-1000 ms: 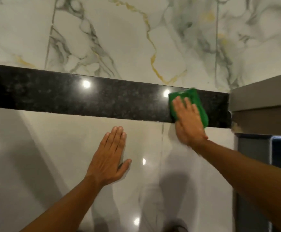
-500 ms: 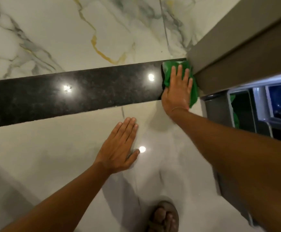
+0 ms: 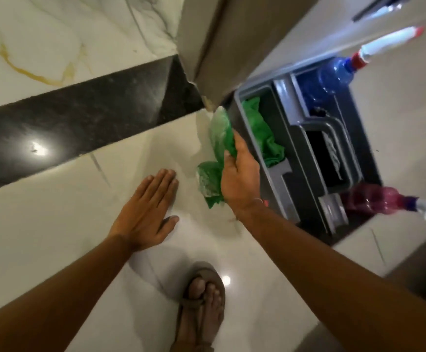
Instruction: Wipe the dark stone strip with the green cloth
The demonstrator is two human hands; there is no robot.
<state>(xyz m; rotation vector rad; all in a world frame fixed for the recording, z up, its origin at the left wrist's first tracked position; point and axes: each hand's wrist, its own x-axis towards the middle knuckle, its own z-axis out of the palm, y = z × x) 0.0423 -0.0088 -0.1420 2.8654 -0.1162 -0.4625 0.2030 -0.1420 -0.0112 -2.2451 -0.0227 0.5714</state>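
Observation:
The dark stone strip (image 3: 85,120) runs diagonally across the pale marble floor from the lower left to a door frame at upper centre. My right hand (image 3: 239,174) is lifted off the strip and grips the green cloth (image 3: 218,153), which hangs crumpled below the strip's right end, next to a grey caddy. My left hand (image 3: 145,209) lies flat on the light tile below the strip, fingers together, holding nothing.
A grey cleaning caddy (image 3: 298,189) stands at the right with a second green cloth (image 3: 262,130), a blue spray bottle (image 3: 333,77) and a pink spray bottle (image 3: 374,199). A beige door frame (image 3: 206,47) meets the strip's end. My sandalled foot (image 3: 201,306) is at the bottom.
My right hand has pulled the green cloth off the strip's right end and lifted it towards the caddy. The view has swung right and down. My left hand stays flat on the tile.

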